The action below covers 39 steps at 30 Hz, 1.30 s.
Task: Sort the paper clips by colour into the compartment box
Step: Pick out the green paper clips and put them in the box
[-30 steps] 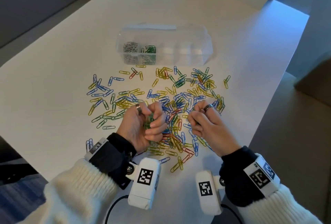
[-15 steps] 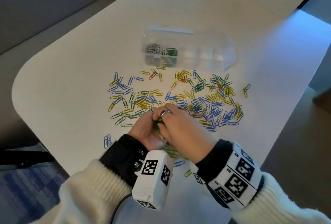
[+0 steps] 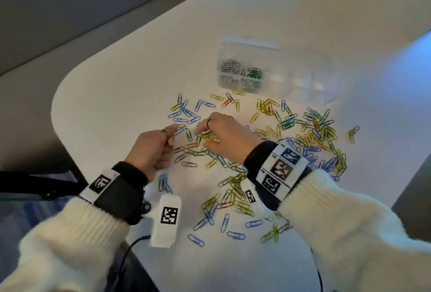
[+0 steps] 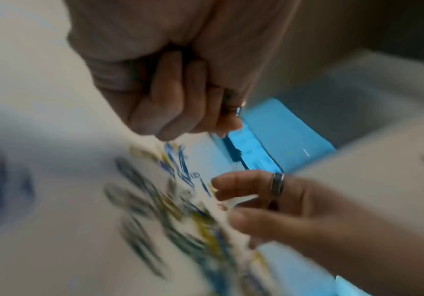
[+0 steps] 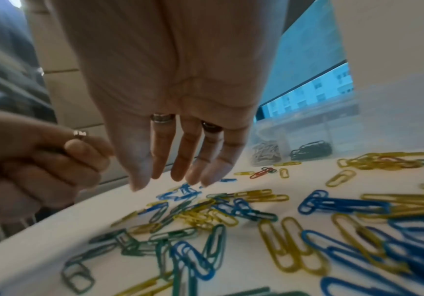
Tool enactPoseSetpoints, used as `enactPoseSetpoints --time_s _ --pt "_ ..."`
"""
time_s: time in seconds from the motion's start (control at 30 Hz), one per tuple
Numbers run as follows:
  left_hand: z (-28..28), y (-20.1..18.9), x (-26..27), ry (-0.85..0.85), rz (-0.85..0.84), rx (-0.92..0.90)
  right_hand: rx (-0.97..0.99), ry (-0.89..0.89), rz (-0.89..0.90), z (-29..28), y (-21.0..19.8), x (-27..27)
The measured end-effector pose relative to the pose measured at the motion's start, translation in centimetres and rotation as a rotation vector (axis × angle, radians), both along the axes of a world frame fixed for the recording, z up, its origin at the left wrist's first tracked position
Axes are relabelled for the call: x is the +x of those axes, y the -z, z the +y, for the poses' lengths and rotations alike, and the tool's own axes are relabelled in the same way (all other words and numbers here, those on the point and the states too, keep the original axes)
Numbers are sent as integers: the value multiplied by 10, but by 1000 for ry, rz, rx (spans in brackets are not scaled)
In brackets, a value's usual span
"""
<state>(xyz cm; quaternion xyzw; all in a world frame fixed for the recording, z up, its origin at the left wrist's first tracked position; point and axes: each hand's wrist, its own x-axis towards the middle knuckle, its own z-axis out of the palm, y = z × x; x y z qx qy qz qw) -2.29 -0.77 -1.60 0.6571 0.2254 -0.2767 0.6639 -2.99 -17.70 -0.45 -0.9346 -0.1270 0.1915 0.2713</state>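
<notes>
The left hand (image 3: 151, 151) is curled in a fist; what it holds is hidden. The right hand (image 3: 224, 133) hangs with fingers loose and apart over the paper clips (image 3: 291, 133) mid-frame. The compartment box (image 3: 275, 74) sits upper right. Tangled clips could drag wrong colours along.
</notes>
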Motion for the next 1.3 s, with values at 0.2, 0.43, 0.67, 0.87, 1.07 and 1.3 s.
enactPoseSetpoints --time_s 0.2,0.43,0.67,0.87,1.07,1.3 --pt "19 7 -3 725 -439 739 -188 -103 55 10 14 22" --pt "7 28 -16 833 -336 941 -174 -115 82 7 24 24" --pt "3 32 -10 809 -358 989 -156 -78 25 2 31 22" --pt "2 35 -7 826 -366 966 -194 -148 -57 8 33 20" --pt "-1 32 -7 902 -384 1051 -241 -174 -84 11 33 20" --pt "-2 32 -6 910 -371 1031 -359 -267 -88 16 29 22"
